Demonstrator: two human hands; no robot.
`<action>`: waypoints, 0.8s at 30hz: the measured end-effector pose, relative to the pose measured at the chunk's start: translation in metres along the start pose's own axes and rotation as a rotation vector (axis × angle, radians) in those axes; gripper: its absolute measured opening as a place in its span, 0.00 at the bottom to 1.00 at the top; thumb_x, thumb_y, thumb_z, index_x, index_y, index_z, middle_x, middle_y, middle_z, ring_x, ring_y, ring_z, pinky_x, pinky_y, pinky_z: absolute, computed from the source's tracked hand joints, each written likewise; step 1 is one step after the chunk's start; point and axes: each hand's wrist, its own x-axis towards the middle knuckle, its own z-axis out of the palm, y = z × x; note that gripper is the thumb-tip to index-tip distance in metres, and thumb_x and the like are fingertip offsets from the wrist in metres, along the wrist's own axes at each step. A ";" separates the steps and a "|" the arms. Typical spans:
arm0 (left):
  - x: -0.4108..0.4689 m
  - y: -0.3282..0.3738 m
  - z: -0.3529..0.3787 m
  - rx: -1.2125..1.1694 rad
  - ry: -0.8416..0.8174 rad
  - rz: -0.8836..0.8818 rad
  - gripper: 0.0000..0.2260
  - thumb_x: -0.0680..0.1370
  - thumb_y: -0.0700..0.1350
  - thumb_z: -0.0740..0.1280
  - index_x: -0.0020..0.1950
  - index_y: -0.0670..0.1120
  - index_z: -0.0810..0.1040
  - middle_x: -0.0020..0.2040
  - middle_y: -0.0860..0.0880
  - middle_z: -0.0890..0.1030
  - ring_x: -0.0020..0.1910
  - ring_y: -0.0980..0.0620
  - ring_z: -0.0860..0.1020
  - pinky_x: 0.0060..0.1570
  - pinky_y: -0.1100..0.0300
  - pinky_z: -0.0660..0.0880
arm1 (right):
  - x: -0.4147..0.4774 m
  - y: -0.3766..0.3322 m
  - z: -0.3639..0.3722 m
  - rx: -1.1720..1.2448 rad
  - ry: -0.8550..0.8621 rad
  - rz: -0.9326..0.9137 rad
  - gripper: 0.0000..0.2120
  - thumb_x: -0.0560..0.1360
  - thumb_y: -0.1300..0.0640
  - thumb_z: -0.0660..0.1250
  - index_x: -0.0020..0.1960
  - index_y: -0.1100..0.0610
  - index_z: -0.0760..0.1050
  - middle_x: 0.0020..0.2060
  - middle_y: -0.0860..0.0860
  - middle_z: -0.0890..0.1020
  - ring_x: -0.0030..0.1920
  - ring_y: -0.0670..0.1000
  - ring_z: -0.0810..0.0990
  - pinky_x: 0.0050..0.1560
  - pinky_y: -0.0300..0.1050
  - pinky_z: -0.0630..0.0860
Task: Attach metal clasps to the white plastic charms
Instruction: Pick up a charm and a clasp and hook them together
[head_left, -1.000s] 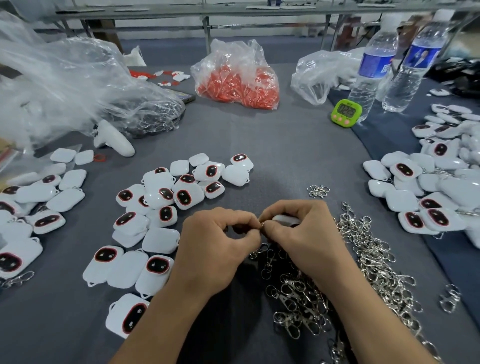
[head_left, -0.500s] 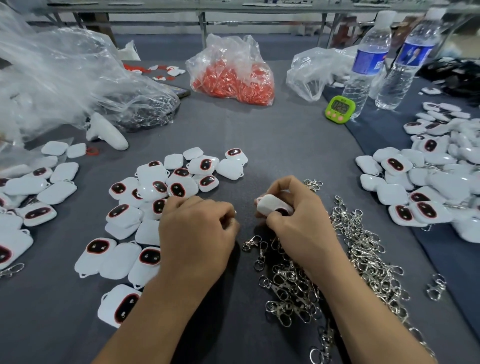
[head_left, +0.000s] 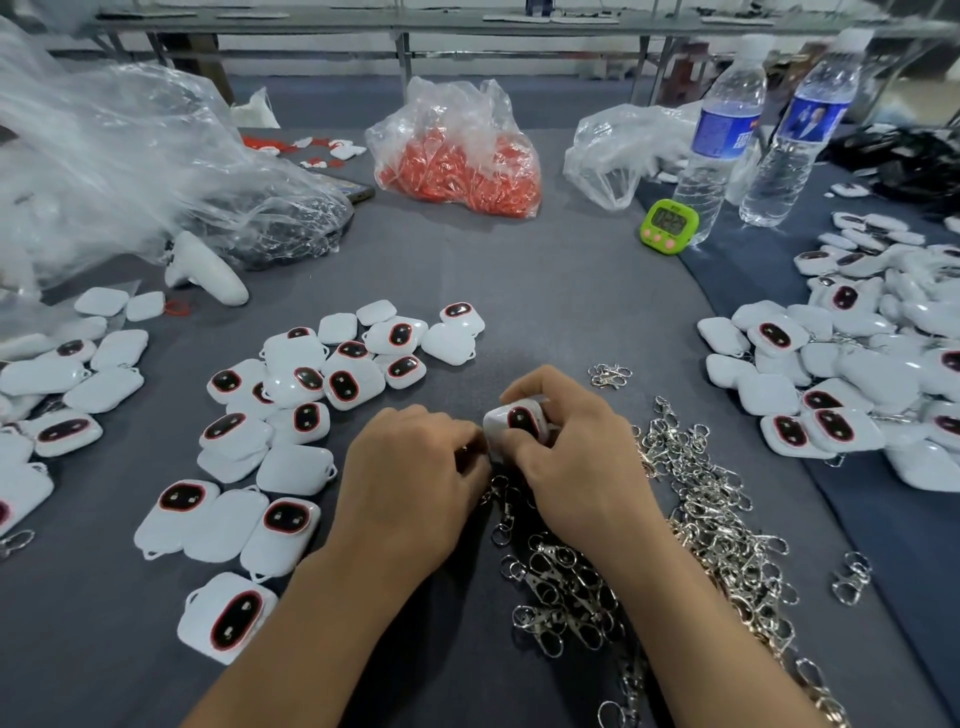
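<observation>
My right hand (head_left: 576, 457) grips a white plastic charm (head_left: 514, 423) with a black, red-rimmed oval facing up. My left hand (head_left: 410, 483) sits right beside it, fingers curled and pinching a small metal clasp (head_left: 464, 448) at the charm's left edge; most of the clasp is hidden. A pile of silver metal clasps (head_left: 675, 519) lies under and right of my right hand. Loose white charms (head_left: 291, 415) are scattered to the left, and another heap of charms (head_left: 857, 374) lies at the right.
A clear bag of orange parts (head_left: 462, 156) sits at the back centre, crumpled plastic bags (head_left: 130, 171) at the back left. Two water bottles (head_left: 727, 135) and a green timer (head_left: 670, 223) stand at the back right. A white handle-like object (head_left: 205, 270) lies left.
The hands drew apart, then came together again. My right hand has turned the charm so its dark oval faces up, and my left hand has moved back against its edge.
</observation>
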 end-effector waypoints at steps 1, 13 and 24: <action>0.000 0.001 0.000 0.015 0.014 0.003 0.05 0.67 0.48 0.79 0.37 0.50 0.85 0.30 0.52 0.79 0.33 0.48 0.75 0.36 0.59 0.63 | 0.000 -0.001 0.000 -0.009 -0.002 -0.008 0.09 0.75 0.51 0.75 0.49 0.42 0.76 0.37 0.44 0.83 0.38 0.42 0.79 0.35 0.35 0.75; -0.002 0.002 0.001 0.101 0.036 0.085 0.08 0.66 0.49 0.80 0.32 0.50 0.82 0.27 0.51 0.77 0.29 0.47 0.74 0.33 0.56 0.68 | 0.002 -0.007 -0.007 0.001 -0.108 0.012 0.08 0.71 0.57 0.75 0.43 0.47 0.78 0.31 0.45 0.82 0.33 0.45 0.77 0.31 0.35 0.71; -0.001 0.003 0.003 0.149 0.082 0.162 0.14 0.70 0.49 0.74 0.28 0.49 0.75 0.25 0.50 0.74 0.28 0.47 0.71 0.36 0.53 0.65 | 0.004 -0.006 -0.014 0.111 -0.152 0.137 0.08 0.69 0.61 0.76 0.41 0.51 0.79 0.31 0.52 0.84 0.21 0.48 0.77 0.24 0.40 0.72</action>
